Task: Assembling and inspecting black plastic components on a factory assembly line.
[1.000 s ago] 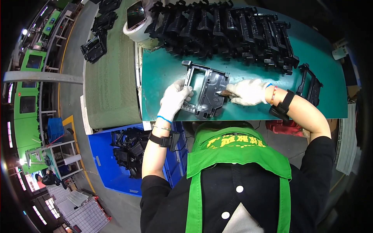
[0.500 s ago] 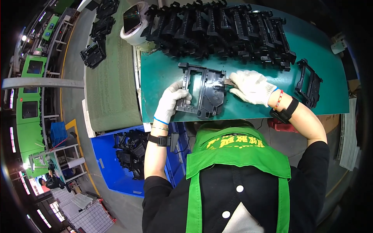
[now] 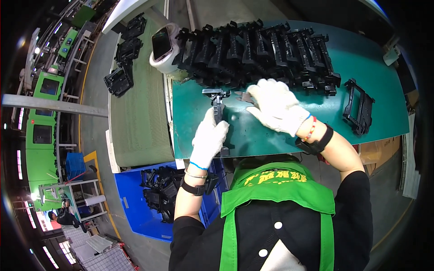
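Note:
My left hand, in a white knit glove, grips a black plastic frame that stands on its edge above the green tabletop. Most of the frame's lower part is hidden behind the glove. My right hand, gloved the same way, is closed on a small flat brownish tool, whose exact kind I cannot make out. The tool's tip points left, close to the upper end of the frame. Behind both hands lies a dense row of black plastic frames.
Another black frame lies alone at the right of the green table. Left of it runs a green conveyor belt carrying several frames. A phone rests on a white roll. Below sits a blue bin of black parts.
The frame in my left hand has turned from lying flat, face up, to standing on edge. My right hand has moved left with the flat tool. The view has shifted slightly.

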The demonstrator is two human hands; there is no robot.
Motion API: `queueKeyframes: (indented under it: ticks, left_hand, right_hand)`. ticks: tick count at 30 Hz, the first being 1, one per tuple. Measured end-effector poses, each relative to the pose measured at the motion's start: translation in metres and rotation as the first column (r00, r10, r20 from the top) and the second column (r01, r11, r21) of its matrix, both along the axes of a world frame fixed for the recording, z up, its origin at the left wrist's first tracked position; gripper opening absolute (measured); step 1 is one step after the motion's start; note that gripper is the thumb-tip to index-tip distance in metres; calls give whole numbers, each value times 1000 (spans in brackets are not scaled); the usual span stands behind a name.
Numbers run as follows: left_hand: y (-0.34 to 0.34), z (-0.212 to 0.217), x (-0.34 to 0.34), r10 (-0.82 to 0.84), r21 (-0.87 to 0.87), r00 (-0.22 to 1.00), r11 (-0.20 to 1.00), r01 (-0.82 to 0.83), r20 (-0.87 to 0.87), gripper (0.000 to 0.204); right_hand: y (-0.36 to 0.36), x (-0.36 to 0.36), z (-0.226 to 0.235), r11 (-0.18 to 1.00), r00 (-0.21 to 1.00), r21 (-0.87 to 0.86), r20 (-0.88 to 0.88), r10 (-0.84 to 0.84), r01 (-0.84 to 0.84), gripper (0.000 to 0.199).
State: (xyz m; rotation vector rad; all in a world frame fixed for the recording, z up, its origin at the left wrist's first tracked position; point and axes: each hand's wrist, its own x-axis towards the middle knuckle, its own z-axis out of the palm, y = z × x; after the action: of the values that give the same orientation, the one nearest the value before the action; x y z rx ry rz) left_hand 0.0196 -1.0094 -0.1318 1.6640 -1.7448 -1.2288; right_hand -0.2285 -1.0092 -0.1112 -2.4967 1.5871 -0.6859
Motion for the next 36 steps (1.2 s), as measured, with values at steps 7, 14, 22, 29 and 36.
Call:
queueKeyframes:
  ticks: [7,14,22,29,36]
  left_hand:
    - [4,-2,-12,-45,-59,989,997,54,141,56]
    - [7,0,-22,-83,-74,982,993,97,169,57]
    - [9,0,-33,-171,-80,939,976,203,297,62]
    - [17,0,-44,-207,-104,909,960,260,362,65]
    - [24,-25,-70,-297,-65,816,924,376,495,74]
  right_hand:
    - [-8,10,-12,991,999,-128,-31,-42,37,30]
    - [4,2,-14,991,992,-72,-63,-113,109,26]
    - [12,-10,-35,991,991,-61,-57,-124,120,28]
    - [16,-30,-76,887,940,456,268,-212,70,31]
    - [55,-30,-56,517,568,841,506,-649,-159,35]
